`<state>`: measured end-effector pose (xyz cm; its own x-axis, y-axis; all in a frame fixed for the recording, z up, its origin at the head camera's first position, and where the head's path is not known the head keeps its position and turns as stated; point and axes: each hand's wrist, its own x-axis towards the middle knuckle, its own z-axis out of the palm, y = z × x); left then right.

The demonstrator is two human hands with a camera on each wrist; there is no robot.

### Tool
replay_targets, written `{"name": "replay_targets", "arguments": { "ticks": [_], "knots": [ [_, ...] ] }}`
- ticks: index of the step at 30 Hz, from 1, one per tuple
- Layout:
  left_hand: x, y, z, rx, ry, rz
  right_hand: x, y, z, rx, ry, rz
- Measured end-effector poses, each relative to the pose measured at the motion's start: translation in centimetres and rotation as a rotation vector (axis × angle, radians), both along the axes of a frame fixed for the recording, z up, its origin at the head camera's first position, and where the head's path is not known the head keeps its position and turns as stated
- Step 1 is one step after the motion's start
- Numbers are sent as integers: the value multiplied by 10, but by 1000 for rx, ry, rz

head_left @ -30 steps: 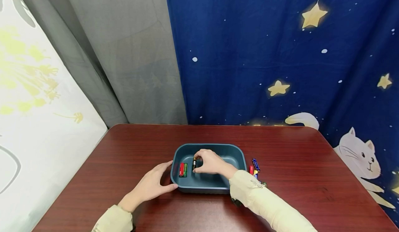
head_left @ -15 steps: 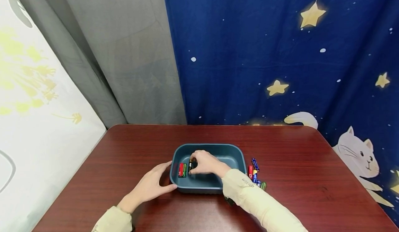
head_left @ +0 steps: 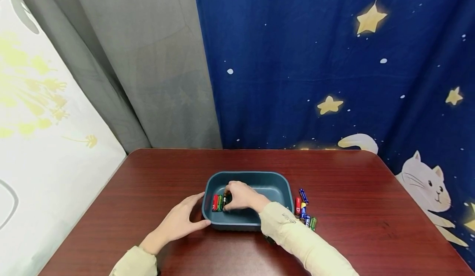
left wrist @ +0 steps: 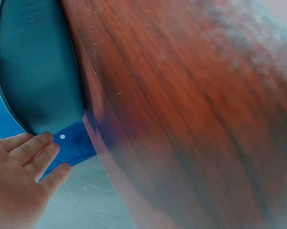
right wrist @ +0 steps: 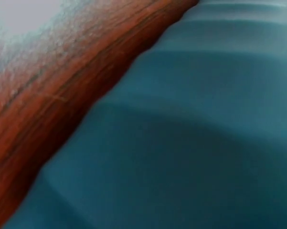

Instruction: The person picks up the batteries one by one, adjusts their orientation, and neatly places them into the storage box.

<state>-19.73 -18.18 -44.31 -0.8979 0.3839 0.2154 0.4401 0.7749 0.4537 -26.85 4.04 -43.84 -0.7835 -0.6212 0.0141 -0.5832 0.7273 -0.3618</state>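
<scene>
The right hand (head_left: pixel 241 196), fingers curled, pinches a black battery (head_left: pixel 224 198); best kept parallel to the green battery (head_left: pixel 220 203) just leftward.

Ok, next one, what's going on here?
A person's right hand holds a black battery inside a tray, beside the green battery and red battery lying side by side there. The left hand touches the tray's left end. Several more batteries are on the table, just to the right of the tray.
</scene>
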Motion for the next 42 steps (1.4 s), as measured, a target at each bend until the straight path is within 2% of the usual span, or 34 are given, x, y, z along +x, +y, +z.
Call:
{"name": "replay_targets", "arguments": {
  "ticks": [6, 11, 19, 26, 31, 36, 42],
  "knots": [
    [1, 0, 0, 6, -22, 3, 2, -5, 0, 28, 24, 13],
    [1, 0, 0, 7, -39, 6, 3, -6, 1, 20, 7, 11],
    [0, 1, 1, 5, -49, 6, 2, 3, 5, -29, 10, 6],
    [0, 0, 0, 14, -58, 16, 5, 18, 15, -108, 9, 12],
    [0, -1, 0, 21, -50, 15, 12, 33, 24, -200, 6, 42],
    [1, 0, 0, 15, -44, 15, 25, 47, 34, -290, -27, 68],
    [1, 0, -1, 18, -34, 12, 41, 69, 45, -359, -22, 51]
  ]
}}
